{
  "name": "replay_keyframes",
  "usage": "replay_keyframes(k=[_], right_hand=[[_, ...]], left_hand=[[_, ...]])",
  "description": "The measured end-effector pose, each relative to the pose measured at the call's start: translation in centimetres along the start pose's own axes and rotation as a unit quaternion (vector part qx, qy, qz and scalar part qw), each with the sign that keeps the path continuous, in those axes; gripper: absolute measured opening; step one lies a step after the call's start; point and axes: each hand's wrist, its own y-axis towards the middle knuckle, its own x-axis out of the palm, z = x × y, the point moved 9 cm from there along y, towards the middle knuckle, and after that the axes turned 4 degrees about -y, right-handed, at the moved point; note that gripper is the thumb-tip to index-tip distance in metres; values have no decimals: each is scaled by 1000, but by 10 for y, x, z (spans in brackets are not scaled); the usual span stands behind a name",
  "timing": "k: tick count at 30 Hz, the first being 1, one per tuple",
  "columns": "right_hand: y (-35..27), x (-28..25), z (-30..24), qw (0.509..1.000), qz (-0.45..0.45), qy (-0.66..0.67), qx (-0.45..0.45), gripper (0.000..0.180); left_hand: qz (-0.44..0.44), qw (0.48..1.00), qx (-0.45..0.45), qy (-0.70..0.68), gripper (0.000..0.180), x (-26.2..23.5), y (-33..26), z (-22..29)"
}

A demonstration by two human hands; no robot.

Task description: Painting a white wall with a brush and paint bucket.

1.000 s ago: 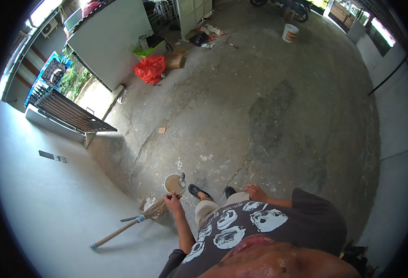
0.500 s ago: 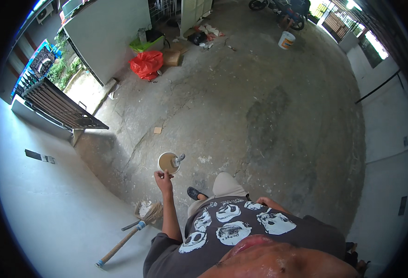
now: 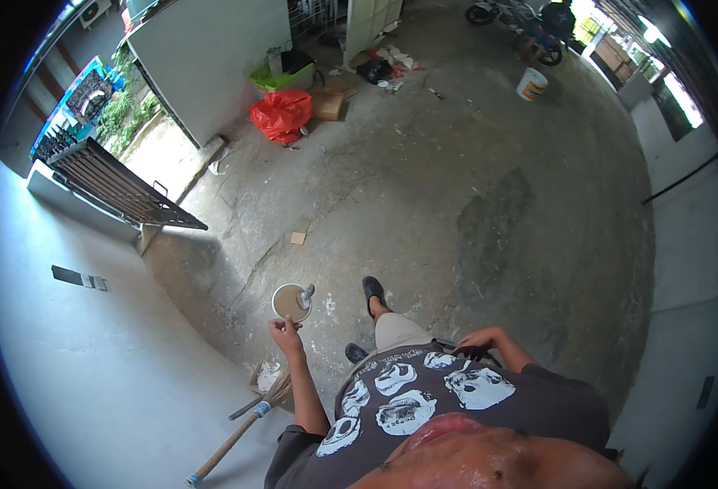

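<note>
Left of centre, we see a round white bucket (image 3: 275, 308) of tan contents (image 3: 288, 300); lower down, a dark grey T-shirt (image 3: 442, 393) patterned with white figures. Upper left, we find a red plastic bag (image 3: 281, 116) and a lime-green tub (image 3: 269, 82).

Tool (image 3: 307, 293) in bucket (image 3: 274, 303), kind unclear

Dark grey T-shirt (image 3: 450, 399), white print (image 3: 405, 411); beige bottoms (image 3: 400, 331); black shoes (image 3: 372, 289).

Concrete floor (image 3: 408, 196) reads dim, daylight clips near white at left doorway (image 3: 167, 156) and upper right, soft shadow (image 3: 189, 254) lies below gate (image 3: 123, 186), fisheye bows left wall (image 3: 114, 350), rim vignettes to black.
</note>
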Motion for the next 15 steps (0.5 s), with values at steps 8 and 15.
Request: replay_keyframes(k=[8,15], right_hand=[[-97,-263,-116,679,187,607,-368,73],[-230,-460,-232,541,170,514,-644,74]], left_hand=[[129,992,-4,11,23,15,64,26],[158,986,32,-33,24,83,121,62]])
